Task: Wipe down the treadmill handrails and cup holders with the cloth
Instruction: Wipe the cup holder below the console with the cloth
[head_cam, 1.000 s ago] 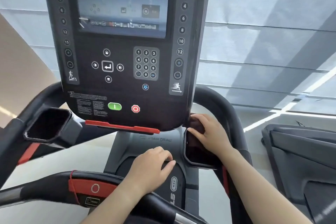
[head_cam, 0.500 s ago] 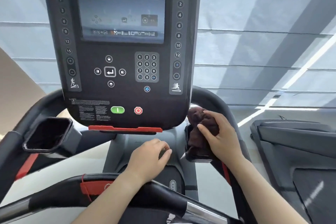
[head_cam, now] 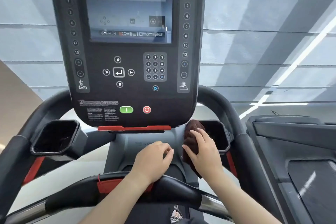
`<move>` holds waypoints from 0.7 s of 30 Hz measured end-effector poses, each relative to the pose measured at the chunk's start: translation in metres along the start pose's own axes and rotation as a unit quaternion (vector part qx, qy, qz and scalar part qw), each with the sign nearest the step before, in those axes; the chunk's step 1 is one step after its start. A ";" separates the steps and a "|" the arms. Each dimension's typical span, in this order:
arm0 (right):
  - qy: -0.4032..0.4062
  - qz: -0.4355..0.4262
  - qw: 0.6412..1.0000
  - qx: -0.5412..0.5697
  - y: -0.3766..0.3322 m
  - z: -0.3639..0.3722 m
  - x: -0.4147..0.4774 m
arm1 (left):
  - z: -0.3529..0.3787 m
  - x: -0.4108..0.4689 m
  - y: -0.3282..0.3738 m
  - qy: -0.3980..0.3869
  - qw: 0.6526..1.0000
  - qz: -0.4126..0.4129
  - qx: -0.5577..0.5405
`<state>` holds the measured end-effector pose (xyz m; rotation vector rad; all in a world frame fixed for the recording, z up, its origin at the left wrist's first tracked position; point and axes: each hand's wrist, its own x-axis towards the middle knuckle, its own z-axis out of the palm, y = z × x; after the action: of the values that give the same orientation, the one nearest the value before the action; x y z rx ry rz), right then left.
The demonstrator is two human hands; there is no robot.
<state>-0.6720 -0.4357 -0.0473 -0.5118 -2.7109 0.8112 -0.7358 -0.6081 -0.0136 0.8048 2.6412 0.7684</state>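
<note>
A dark brown cloth is bunched in my right hand, pressed against the inner left rim of the right cup holder. My left hand hovers over the grey centre panel with fingers loosely curled and nothing in it; its forearm crosses the black front handrail. The left cup holder stands open and dark inside. Curved black side handrails rise on the left and on the right.
The Star Trac console with screen, keypad, green start and red stop buttons fills the upper middle. A red safety clip bar sits under it. A neighbouring treadmill is close on the right. A sandalled foot shows below.
My right hand has lifted out of the right cup holder with the cloth and shifted left onto its inner rim. My left hand has stayed near the centre panel. The camera has tilted up.
</note>
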 end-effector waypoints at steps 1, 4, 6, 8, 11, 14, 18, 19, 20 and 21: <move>0.011 0.000 1.000 -0.001 -0.001 0.002 0.001 | 0.000 0.000 0.000 -0.002 1.000 0.001 -0.002; 0.040 0.041 0.998 0.011 -0.017 0.010 0.019 | 0.001 0.001 -0.001 -0.001 1.000 0.004 -0.001; 0.048 0.055 0.997 0.004 -0.024 0.015 0.027 | 0.001 0.001 -0.002 -0.004 1.000 0.005 0.000; 0.037 0.049 0.998 -0.003 -0.022 0.016 0.024 | 0.001 0.002 -0.002 -0.012 1.000 0.008 0.004; 0.019 0.011 1.000 0.009 -0.010 0.004 0.007 | 0.001 0.002 -0.003 -0.027 1.000 0.011 0.005; 0.016 -0.058 0.998 -0.017 -0.001 -0.009 -0.011 | 0.002 0.005 -0.002 -0.037 0.999 0.018 0.007; 0.049 -0.084 0.994 -0.041 0.013 -0.029 -0.017 | 0.003 0.005 -0.003 -0.040 0.999 0.019 0.009; 0.068 -0.078 0.994 -0.042 0.019 -0.035 -0.017 | 0.003 0.005 -0.003 -0.037 0.999 0.018 0.010; 0.089 -0.070 0.993 -0.043 0.027 -0.040 -0.017 | 0.003 0.007 -0.002 -0.030 0.999 0.019 0.010; 0.109 -0.057 0.992 -0.043 0.034 -0.044 -0.017 | 0.003 0.010 0.000 -0.020 1.000 0.019 0.007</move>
<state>-0.6324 -0.3953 -0.0339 -0.4305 -2.5545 0.5760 -0.7425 -0.6011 -0.0175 0.8676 2.6053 0.7377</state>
